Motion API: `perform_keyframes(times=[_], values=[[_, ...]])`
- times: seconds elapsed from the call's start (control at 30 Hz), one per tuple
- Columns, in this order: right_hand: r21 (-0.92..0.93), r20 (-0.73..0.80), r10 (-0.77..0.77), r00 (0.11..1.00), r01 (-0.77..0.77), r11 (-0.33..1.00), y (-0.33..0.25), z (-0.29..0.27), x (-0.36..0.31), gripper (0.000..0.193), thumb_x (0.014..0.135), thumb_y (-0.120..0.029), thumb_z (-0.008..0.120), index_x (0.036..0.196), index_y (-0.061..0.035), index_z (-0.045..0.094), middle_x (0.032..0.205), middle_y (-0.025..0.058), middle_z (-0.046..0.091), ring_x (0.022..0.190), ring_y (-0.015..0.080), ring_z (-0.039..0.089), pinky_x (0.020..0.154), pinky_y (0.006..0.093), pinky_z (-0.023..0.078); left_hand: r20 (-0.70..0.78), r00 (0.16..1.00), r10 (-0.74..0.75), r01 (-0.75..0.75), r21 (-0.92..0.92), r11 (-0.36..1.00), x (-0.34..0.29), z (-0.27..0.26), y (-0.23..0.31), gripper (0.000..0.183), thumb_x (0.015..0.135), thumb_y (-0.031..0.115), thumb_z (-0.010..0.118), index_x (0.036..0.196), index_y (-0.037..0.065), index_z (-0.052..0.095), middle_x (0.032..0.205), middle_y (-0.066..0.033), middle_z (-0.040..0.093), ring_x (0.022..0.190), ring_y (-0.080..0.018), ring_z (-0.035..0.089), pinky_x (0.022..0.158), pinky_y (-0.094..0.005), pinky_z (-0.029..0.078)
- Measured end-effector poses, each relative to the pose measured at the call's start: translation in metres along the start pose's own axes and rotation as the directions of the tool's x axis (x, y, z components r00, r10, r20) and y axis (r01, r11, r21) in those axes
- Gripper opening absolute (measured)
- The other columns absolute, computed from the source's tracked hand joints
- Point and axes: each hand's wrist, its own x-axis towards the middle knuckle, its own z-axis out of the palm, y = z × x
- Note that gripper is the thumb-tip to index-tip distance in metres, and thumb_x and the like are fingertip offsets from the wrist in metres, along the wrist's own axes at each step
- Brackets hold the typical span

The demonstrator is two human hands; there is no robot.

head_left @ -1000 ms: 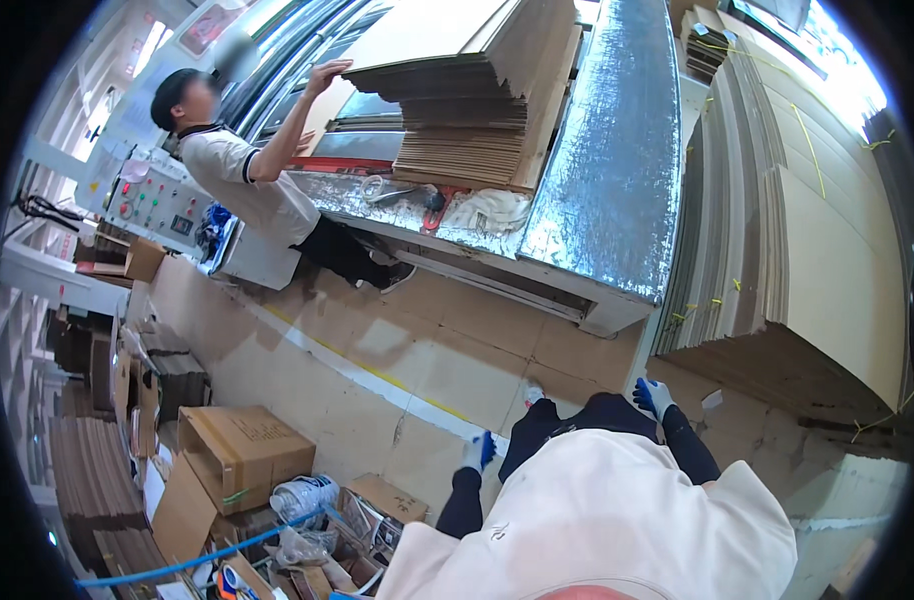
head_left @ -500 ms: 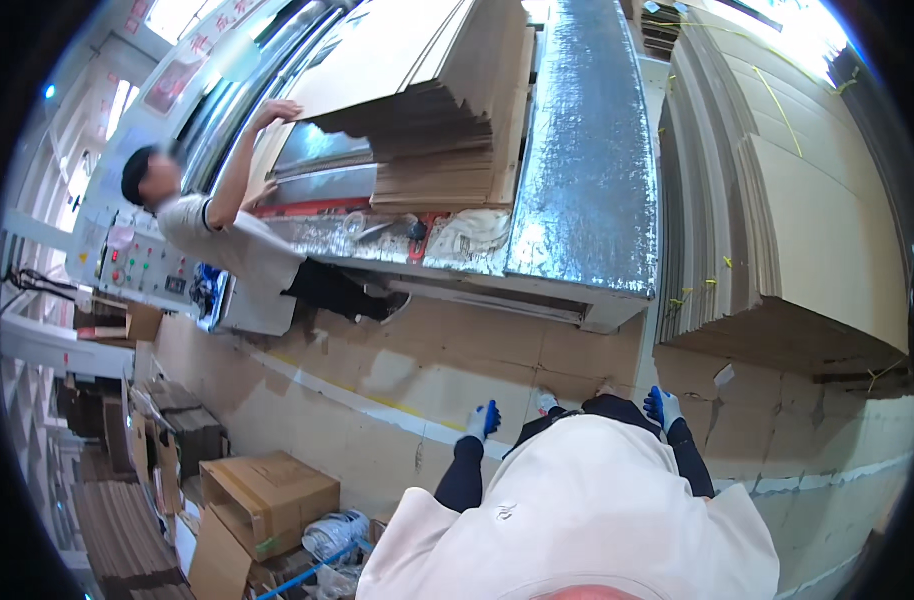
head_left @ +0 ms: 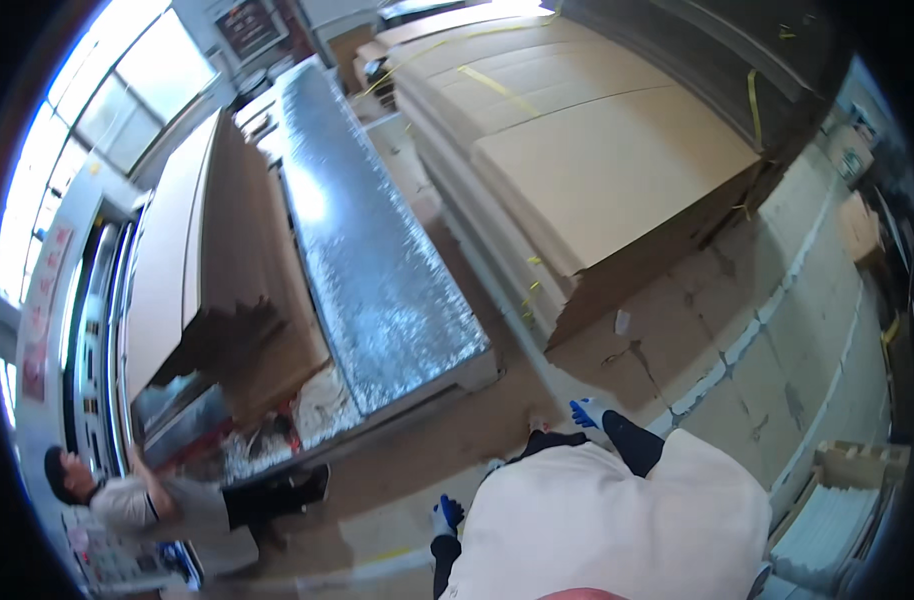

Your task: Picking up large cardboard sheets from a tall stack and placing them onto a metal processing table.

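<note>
My left hand (head_left: pixel 447 516), in a glove with grey back and blue fingers, hangs beside my body above the floor. Its fingers are loosely bent and apart, with nothing seen in them. My right hand (head_left: pixel 588 412), in the same kind of glove, swings forward with its fingers apart and holds nothing. Neither hand touches anything. Nearest to the right hand is a large stack of brown cardboard sheets (head_left: pixel 617 170), tied with yellow straps. A long table with a shiny metal top (head_left: pixel 367 270) stands ahead to the left.
Left of the metal table, a pile of cardboard sheets (head_left: pixel 247 250) lies on a machine. A co-worker (head_left: pixel 157 505) stands at its near end. Floor (head_left: pixel 667 350) with a pale line runs right of the strapped stack. A carton of white pieces (head_left: pixel 827 525) stands at lower right.
My view has turned to the right, so the metal table and stacks now sit further left. My right arm has swung forward. The co-worker's raised arm is now lower.
</note>
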Motion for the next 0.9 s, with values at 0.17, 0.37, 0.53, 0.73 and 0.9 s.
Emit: perform_keyframes(times=[0.17, 0.37, 0.53, 0.73, 0.9], values=[[0.028, -0.024, -0.047, 0.999, 0.047, 0.998, -0.017, 0.003, 0.012, 0.025, 0.084, -0.035, 0.056, 0.084, -0.0106, 0.057, 0.064, 0.0019, 0.055, 0.050, 0.0129, 0.052, 0.042, 0.0252, 0.039, 0.078, 0.984, 0.161, -0.175, 0.602, 0.779, -0.003, 0.007, 0.028, 0.031, 0.085, 0.035, 0.043, 0.075, 0.007, 0.048, 0.070, -0.0121, 0.058, 0.061, -0.0260, 0.054, 0.058, -0.0401, 0.043], [0.069, 0.035, -0.062, 0.998, 0.059, 0.996, -0.006, 0.007, 0.025, 0.025, 0.085, -0.037, 0.055, 0.085, -0.0117, 0.057, 0.068, 0.0014, 0.056, 0.050, 0.0111, 0.049, 0.042, 0.0236, 0.036, 0.120, 0.957, 0.264, -0.271, 0.690, 0.672, 0.037, -0.004, -0.035, 0.031, 0.082, 0.036, 0.048, 0.074, 0.007, 0.050, 0.076, -0.0140, 0.062, 0.068, -0.0311, 0.058, 0.061, -0.0422, 0.044], [-0.016, 0.026, -0.005, 1.000, 0.006, 1.000, -0.017, 0.020, 0.015, 0.023, 0.085, -0.036, 0.053, 0.085, -0.0136, 0.057, 0.065, 0.0009, 0.053, 0.046, 0.0106, 0.044, 0.038, 0.0233, 0.032, 0.195, 0.920, 0.340, -0.356, 0.778, 0.517, 0.055, -0.014, -0.048, 0.027, 0.079, 0.035, 0.053, 0.076, 0.008, 0.049, 0.075, -0.0162, 0.062, 0.070, -0.0357, 0.058, 0.059, -0.0455, 0.043], [0.041, 0.040, -0.013, 0.999, 0.011, 0.999, 0.012, -0.017, 0.050, 0.028, 0.083, -0.039, 0.056, 0.087, -0.0129, 0.062, 0.065, 0.0020, 0.057, 0.048, 0.0121, 0.051, 0.041, 0.0246, 0.039, 0.289, 0.880, 0.378, -0.447, 0.775, 0.447, 0.076, 0.002, -0.026, 0.022, 0.077, 0.027, 0.057, 0.076, 0.008, 0.046, 0.067, -0.0180, 0.057, 0.066, -0.0397, 0.056, 0.054, -0.0497, 0.040], [-0.038, -0.035, -0.063, 0.997, 0.062, 0.997, -0.013, -0.003, 0.037, 0.027, 0.083, -0.039, 0.056, 0.087, -0.0138, 0.062, 0.065, 0.0022, 0.057, 0.047, 0.0127, 0.051, 0.040, 0.0255, 0.039, 0.277, 0.878, 0.391, -0.455, 0.738, 0.499, 0.077, -0.002, -0.029, 0.022, 0.076, 0.024, 0.059, 0.075, 0.008, 0.043, 0.063, -0.0177, 0.054, 0.064, -0.0405, 0.054, 0.053, -0.0500, 0.037]])
